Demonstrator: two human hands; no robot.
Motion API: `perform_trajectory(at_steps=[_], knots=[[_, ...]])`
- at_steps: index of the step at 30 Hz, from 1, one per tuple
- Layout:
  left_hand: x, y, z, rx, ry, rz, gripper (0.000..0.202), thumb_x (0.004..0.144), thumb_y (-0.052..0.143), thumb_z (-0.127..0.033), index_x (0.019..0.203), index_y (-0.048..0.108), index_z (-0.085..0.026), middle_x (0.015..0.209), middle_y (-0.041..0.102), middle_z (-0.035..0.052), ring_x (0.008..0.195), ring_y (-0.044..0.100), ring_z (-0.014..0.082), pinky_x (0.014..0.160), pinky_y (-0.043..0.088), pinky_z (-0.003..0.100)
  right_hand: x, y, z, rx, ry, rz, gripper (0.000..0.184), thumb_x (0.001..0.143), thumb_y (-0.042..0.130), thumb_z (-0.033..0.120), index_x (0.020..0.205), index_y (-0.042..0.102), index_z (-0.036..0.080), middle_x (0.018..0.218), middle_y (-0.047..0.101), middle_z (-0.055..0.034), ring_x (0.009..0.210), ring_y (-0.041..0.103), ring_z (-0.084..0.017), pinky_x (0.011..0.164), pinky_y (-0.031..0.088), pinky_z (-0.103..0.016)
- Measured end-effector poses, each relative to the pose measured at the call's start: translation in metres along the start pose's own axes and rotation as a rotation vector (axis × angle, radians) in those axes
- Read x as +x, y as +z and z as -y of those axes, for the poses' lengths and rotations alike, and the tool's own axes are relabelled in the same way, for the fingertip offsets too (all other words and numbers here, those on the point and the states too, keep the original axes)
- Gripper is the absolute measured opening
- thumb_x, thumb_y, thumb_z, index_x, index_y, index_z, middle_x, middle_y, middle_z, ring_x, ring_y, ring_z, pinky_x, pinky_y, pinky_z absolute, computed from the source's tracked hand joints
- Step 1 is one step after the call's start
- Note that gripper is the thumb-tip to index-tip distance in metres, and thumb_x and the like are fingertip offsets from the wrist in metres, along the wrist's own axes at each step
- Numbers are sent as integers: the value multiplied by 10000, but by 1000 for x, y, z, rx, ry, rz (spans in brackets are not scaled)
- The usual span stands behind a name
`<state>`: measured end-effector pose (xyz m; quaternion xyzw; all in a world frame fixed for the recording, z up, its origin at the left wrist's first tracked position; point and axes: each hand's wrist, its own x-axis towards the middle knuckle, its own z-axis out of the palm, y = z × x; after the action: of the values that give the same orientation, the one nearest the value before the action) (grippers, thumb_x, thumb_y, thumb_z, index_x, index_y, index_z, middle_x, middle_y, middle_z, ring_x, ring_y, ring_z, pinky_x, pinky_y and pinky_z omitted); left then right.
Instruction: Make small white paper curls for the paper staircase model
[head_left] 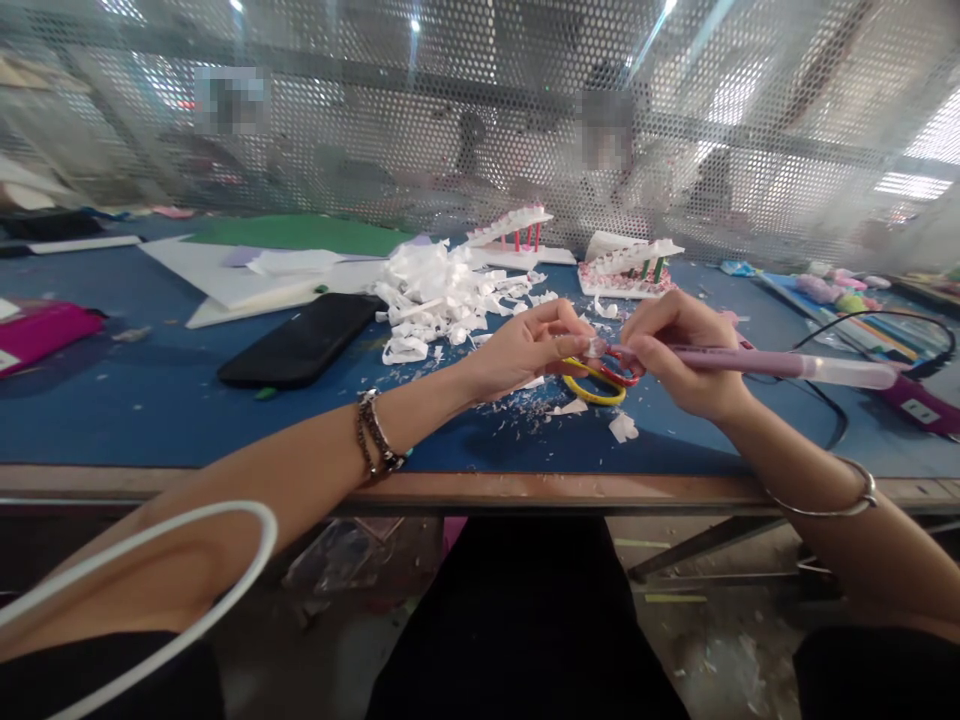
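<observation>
My left hand (517,350) is closed in a pinch on a small whitish piece (595,347), too small to make out fully. Close by on the right, my right hand (686,350) grips a mauve pen (765,361) with a clear rear end, its tip pointing left at the piece. Scissors with yellow and red handles (598,396) lie on the blue table just below both hands, their blades hidden. Behind my left hand rises a heap of white paper scraps (431,290). Fine shavings and bits surround the scissors.
Two small white models on posts (517,250) (630,275) stand at the back. A black phone (300,345) lies left, before green and white sheets (300,235). Magenta pouches flank the table (172,420). A black cable (840,415) runs right; a white cable loop (247,507) hangs lower left.
</observation>
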<state>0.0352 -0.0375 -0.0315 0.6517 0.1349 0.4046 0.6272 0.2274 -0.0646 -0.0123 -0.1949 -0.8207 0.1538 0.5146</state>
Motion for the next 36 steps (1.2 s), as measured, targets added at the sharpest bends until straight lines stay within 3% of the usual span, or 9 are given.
perform_trajectory(at_steps=[11, 15, 18, 26, 33, 36], knots=[[1, 0, 0, -35, 20, -37, 163, 700, 700, -199, 681, 554, -130, 882, 601, -12, 785, 621, 89, 708, 538, 215, 0, 0, 1, -53, -32, 56, 96, 793, 551, 222, 718, 500, 190, 634, 524, 13, 555, 465, -84, 499, 364, -242], [1, 1, 1, -11, 31, -56, 127, 694, 711, -200, 760, 614, -149, 834, 613, -17, 761, 621, 76, 704, 533, 196, 0, 0, 1, -83, -35, 80, 98, 781, 563, 215, 715, 498, 184, 640, 532, 11, 562, 477, -84, 505, 371, -240], [2, 1, 1, 12, 5, -69, 209, 678, 729, -226, 862, 650, -167, 789, 640, -9, 736, 628, 82, 685, 532, 190, -1, -1, 2, -82, -39, 88, 95, 777, 562, 208, 712, 500, 180, 642, 537, 8, 558, 482, -84, 503, 378, -239], [3, -2, 4, 42, -5, -66, 165, 684, 725, -247, 810, 669, -157, 724, 676, 1, 668, 635, 85, 611, 523, 183, -1, -1, 1, -87, -36, 98, 87, 765, 574, 197, 709, 508, 191, 628, 535, 10, 551, 483, -92, 493, 377, -248], [4, -1, 5, 17, 74, -65, 124, 682, 724, -197, 762, 641, -150, 783, 648, -14, 699, 632, 76, 647, 526, 193, 0, 1, 2, 7, -50, -74, 90, 804, 538, 207, 720, 511, 194, 627, 515, 10, 538, 469, -88, 490, 380, -255], [4, -1, 5, 23, 94, -50, 128, 682, 722, -198, 743, 624, -142, 809, 633, -10, 697, 623, 78, 636, 524, 200, 0, 2, 3, 37, -26, -37, 93, 812, 534, 213, 726, 510, 186, 633, 516, 8, 527, 466, -81, 473, 373, -247]])
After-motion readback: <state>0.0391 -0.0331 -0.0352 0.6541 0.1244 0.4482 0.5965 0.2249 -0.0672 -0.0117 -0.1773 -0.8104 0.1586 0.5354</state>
